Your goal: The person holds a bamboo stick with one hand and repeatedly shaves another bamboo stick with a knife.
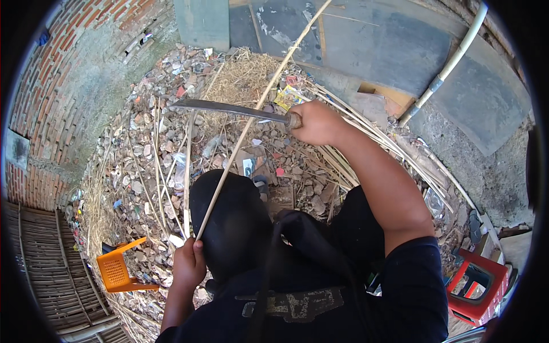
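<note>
The stick (237, 151) runs from our left hand (188, 264), pinched around it at lower left, to the top edge. Our right hand (316, 122), well apart above centre, clenches a knife (229, 107) whose blade crosses the stick. Beyond lie rubble (313, 190) and, upper left, a brick wall (46, 108).

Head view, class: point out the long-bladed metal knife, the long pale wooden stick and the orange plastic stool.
Long-bladed metal knife (234, 109), head view: middle of the blade.
Long pale wooden stick (239, 142), head view: shaft, just below the blade.
Orange plastic stool (115, 271), head view: perforated panel.
</note>
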`<state>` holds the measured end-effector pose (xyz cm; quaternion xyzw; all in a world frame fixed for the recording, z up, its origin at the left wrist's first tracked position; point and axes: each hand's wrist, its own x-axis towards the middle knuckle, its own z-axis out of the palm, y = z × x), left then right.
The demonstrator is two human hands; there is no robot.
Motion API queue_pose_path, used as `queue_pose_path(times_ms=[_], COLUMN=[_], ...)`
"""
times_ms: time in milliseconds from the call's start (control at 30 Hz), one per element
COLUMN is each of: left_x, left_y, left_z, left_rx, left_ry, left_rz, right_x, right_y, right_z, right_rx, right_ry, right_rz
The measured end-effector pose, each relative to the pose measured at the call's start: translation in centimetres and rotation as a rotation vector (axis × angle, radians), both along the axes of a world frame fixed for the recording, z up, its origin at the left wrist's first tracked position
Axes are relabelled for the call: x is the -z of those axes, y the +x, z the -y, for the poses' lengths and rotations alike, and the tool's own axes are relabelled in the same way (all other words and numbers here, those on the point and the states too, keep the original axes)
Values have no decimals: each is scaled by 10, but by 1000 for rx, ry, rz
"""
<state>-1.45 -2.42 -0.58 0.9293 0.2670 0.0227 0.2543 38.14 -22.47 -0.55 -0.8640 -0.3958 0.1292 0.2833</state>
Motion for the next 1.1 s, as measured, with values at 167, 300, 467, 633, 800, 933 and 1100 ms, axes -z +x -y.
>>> queue_pose_path(times_ms=[167,300,467,633,800,933,1100], left_x=[-1,-6,-2,2,3,7,4], left_y=[-9,2,-7,-3,-3,-3,5], left_z=[5,3,3,4,2,5,10], left_rx=[-25,9,-16,-2,15,-31,-17], left_ry=[105,123,93,165,151,177,227], left_rz=[-2,-9,-23,29,-3,28,71], right_x=[-20,4,-11,-10,-11,-27,-5], right_y=[-19,9,-8,5,3,-25,26], right_z=[-5,5,0,9,7,-4,23], right_rx=[-170,-56,-44,-57,22,-115,109], right_ry=[-119,-83,43,-109,4,-157,-89], right_rz=[121,40,73,95,68,316,100])
